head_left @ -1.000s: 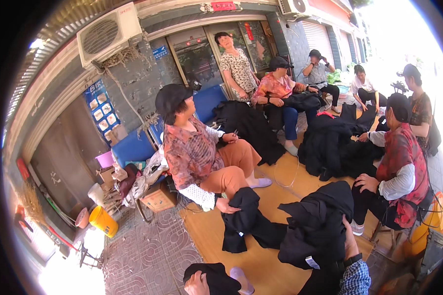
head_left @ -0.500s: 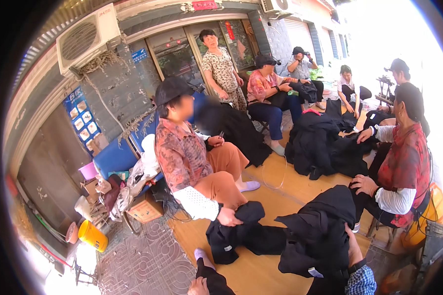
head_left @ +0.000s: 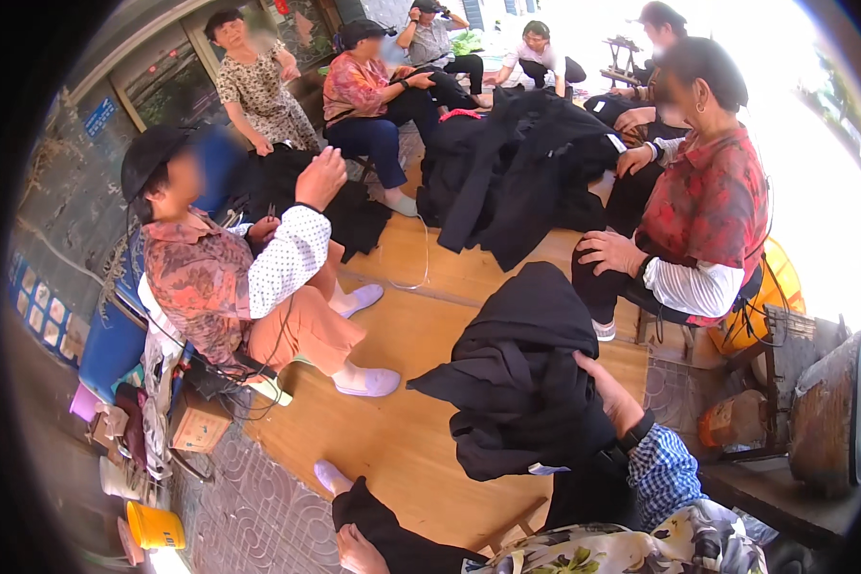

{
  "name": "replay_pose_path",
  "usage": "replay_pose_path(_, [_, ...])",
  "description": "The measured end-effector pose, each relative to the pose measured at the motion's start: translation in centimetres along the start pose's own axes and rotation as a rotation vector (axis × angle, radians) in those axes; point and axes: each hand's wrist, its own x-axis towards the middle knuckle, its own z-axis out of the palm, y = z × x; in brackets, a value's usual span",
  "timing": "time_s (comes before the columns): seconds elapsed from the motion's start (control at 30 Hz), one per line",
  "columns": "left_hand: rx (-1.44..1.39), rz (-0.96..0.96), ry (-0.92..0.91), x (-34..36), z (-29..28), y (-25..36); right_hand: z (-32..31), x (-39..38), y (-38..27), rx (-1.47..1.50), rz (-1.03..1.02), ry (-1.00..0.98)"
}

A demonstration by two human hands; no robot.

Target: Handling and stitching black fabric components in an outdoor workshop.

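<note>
A bunched black garment (head_left: 521, 373) hangs over the brown mat at the lower centre. My right hand (head_left: 607, 392), in a blue checked sleeve with a black wristband, grips its right side. The thumb shows and the other fingers go behind the cloth. A small pale tag (head_left: 547, 470) sticks out at the garment's lower edge. My left hand (head_left: 362, 552) lies on my black trouser leg (head_left: 392, 531), fingers laid over it and partly cut off by the lower edge. Nothing shows in that hand.
A seated co-worker (head_left: 230, 277) at left raises one hand. Another co-worker (head_left: 703, 206) sits at right, hands on a knee. A pile of black garments (head_left: 517, 163) lies ahead on the brown mat (head_left: 402, 421). A yellow bucket (head_left: 155, 526) stands lower left, a wooden stand (head_left: 784, 354) right.
The left co-worker has let go of the black cloth and lifted that hand. The garment now hangs from my right hand alone. The view has shifted, moving the scene leftward.
</note>
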Motion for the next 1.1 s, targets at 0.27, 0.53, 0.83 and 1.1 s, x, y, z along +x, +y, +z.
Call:
replay_pose_path(0.27, [0.021, 0.030, -0.010, 0.1, 0.6, 0.7, -1.0, 1.3, 0.0, -0.004, 0.009, -0.096])
replay_pose_path(0.53, [0.052, 0.009, -0.058, -0.4, 0.6, 1.5, -2.0, 1.4, -0.6, 0.010, -0.011, -0.101])
replay_pose_path(0.83, [0.218, -0.068, -0.179, -1.2, 0.6, 3.2, -2.8, 0.4, -1.1, 0.024, 0.005, -0.058])
replay_pose_path(1.1, [0.101, -0.002, -0.040, -2.7, 1.6, 1.9, -5.9, 0.6, 0.8, -0.019, -0.137, -0.226])
